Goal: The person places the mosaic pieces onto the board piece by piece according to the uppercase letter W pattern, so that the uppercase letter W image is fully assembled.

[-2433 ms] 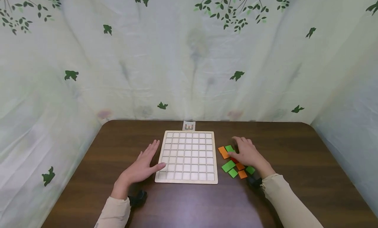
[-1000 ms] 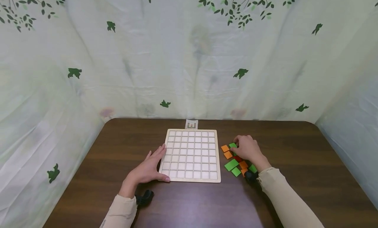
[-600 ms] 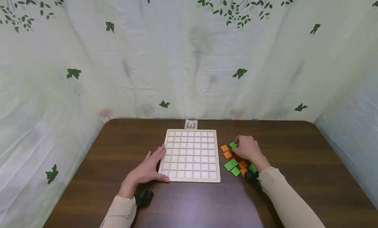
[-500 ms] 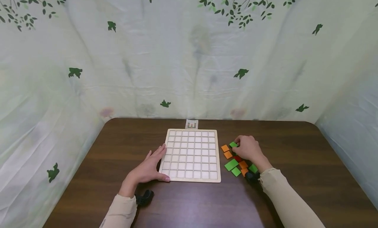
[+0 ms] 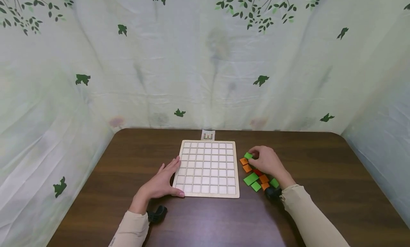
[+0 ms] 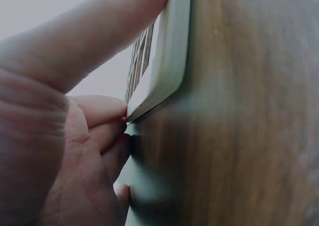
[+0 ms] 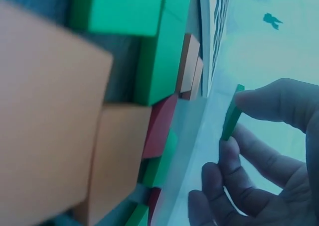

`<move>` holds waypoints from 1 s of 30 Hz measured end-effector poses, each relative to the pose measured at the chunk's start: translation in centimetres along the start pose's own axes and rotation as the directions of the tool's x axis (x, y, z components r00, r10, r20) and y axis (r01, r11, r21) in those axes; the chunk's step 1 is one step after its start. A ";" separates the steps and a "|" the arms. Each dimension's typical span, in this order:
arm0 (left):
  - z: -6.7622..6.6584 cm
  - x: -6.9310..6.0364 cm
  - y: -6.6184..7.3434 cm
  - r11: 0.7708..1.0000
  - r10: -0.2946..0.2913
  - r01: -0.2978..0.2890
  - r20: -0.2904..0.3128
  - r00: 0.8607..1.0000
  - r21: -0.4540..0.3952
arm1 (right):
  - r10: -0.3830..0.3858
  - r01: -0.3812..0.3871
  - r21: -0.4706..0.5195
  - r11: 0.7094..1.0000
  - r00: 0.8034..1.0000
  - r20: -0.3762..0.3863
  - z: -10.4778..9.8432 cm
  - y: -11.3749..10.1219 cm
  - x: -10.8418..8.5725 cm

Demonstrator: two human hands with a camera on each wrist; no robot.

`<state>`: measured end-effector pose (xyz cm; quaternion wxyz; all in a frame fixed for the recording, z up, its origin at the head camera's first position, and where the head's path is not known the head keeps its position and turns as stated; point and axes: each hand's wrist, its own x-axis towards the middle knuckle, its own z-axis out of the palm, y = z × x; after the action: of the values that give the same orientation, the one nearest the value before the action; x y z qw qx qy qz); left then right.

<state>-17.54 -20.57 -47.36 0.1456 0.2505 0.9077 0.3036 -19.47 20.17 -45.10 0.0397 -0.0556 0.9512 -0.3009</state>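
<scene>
Early stage, I'd say: no piece on the board (image 5: 207,171) that I can see, all visible cells bare. Right hand (image 5: 266,159) has thumb and fingers clamped on one green tile (image 5: 248,156); my right wrist feed shows it apart from the rest, apparently lifted off the desk (image 5: 192,225). It's just right of the board, toward the far side. Left hand (image 5: 160,184) has its fingers apart and fairly straight along the board's left edge, thumb at the near corner; I read that as steadying. Left to do, by my judgement: that tile plus everything in the loose cluster right of the board, i.e. orange pieces (image 5: 263,178), other green pieces (image 5: 251,179) and red (image 5: 257,172). Right hand blocks some, so I can't give a full count. Card (image 5: 208,135) sits at the board's far edge, pattern too small for me to read.
</scene>
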 end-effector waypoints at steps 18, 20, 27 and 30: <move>0.1 0.1 0.0 1.000 -0.005 0.005 -0.008 1.000 -0.010 | -0.073 0.077 0.103 0.992 0.997 -0.040 1.4 -2.4 0.4; 0.1 0.1 0.1 1.000 -0.002 0.002 -0.008 1.000 -0.017 | -0.081 0.084 0.106 0.991 0.996 -0.034 1.5 -2.6 0.5; 0.1 0.1 0.1 1.000 -0.006 0.006 -0.008 1.000 -0.009 | -0.143 0.145 0.114 0.983 0.989 -0.028 1.9 -3.1 1.3; 0.1 0.1 0.1 1.000 -0.009 0.009 -0.006 1.000 -0.011 | -0.158 0.160 0.114 0.981 0.987 -0.028 2.2 -3.2 1.5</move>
<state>-17.53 -20.41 -47.38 0.1454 0.2447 0.9076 0.3085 -20.50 16.10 -45.06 0.0100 -0.1260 0.9249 -0.3585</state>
